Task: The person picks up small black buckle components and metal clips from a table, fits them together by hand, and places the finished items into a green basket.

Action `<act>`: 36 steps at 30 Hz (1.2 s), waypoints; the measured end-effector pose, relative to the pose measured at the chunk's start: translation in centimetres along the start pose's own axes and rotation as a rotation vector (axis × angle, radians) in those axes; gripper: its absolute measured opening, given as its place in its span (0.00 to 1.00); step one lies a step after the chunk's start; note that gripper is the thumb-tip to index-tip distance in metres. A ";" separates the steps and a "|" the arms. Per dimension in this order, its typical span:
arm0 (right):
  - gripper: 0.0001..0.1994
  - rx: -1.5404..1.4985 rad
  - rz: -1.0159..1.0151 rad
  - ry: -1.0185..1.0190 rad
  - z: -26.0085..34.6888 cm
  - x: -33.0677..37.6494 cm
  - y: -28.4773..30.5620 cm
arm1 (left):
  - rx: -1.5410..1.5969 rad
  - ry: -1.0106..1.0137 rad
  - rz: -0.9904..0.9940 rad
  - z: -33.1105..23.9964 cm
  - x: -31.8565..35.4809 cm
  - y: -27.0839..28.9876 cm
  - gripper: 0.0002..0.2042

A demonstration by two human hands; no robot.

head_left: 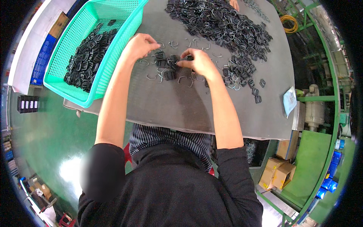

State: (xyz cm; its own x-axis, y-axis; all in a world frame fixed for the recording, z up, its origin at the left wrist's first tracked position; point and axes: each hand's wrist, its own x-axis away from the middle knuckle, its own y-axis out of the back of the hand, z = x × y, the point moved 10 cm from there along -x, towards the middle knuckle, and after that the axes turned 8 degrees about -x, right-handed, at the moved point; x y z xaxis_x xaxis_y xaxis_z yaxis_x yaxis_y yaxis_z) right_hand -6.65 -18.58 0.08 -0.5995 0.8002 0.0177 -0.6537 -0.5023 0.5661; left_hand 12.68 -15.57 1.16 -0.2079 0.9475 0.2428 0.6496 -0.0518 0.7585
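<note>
The right hand (202,63) has its thumb and forefinger clamped on a black buckle (187,58), above a small cluster of buckles (169,74) on the table. The left hand (138,47) has its fingertips close together beside a bent metal wire; I cannot tell whether they grip it. More wire hooks (153,78) lie loose around both hands. A large heap of black buckles (215,28) covers the far side, with another person's fingers (235,5) at its edge. On the left, a turquoise basket (104,77) of black pieces stands close by the left forearm. A pale blue packet (289,101) lies at the right edge of the grey table (261,117). Beyond are a green floor (49,130), cardboard boxes (273,173) and a yellow coil (289,24).
</note>
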 end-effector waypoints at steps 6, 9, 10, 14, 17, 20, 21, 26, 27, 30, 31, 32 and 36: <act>0.15 0.290 0.027 -0.112 -0.1 -0.6 0.1 | -0.446 -0.079 -0.285 -2.1 1.8 -1.0 0.20; 0.12 -0.170 0.179 -0.277 0.3 0.8 1.1 | -0.380 -0.075 -0.134 -0.2 0.6 -2.9 0.18; 0.10 -0.305 0.197 -0.263 1.0 1.3 1.5 | -0.267 -0.072 -0.075 0.0 0.6 -3.0 0.16; 0.06 -0.443 0.108 -0.368 -0.6 2.3 3.5 | 0.158 -0.024 0.057 0.7 0.6 -2.8 0.14; 0.13 -0.138 0.069 -0.260 -1.2 0.8 0.8 | -0.011 -0.076 -0.136 0.9 1.2 -1.9 0.17; 0.18 0.215 0.076 -0.238 -1.5 0.0 -1.5 | -0.373 -0.131 -0.233 -1.2 3.0 -3.3 0.17; 0.18 0.261 0.068 -0.235 -1.4 -0.2 -1.4 | -0.331 -0.145 -0.187 -1.3 3.3 -3.9 0.16; 0.10 -0.111 0.119 -0.335 0.4 0.8 1.7 | 0.019 -0.196 -0.234 -1.3 4.4 -0.8 0.10; 0.07 -0.321 0.126 -0.308 1.4 1.1 2.2 | 0.098 -0.218 -0.239 -1.2 4.4 -0.3 0.11; 0.07 -0.151 0.057 -0.395 -0.7 1.8 5.0 | 0.536 -0.170 -0.017 -1.4 4.1 -1.4 0.11; 0.07 -0.200 0.100 -0.425 -0.6 1.9 4.6 | 0.713 -0.126 0.094 -1.3 4.1 -2.2 0.11; 0.07 -0.248 0.144 -0.455 -0.2 2.2 4.3 | 0.922 -0.140 0.150 -1.5 4.5 -2.3 0.11; 0.09 -0.015 0.120 -0.285 0.2 0.1 5.0 | 1.237 -0.243 0.159 -2.6 7.5 0.8 0.09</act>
State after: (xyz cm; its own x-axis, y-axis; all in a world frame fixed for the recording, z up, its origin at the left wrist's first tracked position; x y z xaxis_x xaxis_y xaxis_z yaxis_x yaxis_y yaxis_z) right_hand -9.86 -20.94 3.08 -0.5203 0.7935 0.3156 -0.5938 -0.6018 0.5341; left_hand 9.76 -9.32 5.19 -0.0118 0.9979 0.0630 0.9286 0.0343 -0.3696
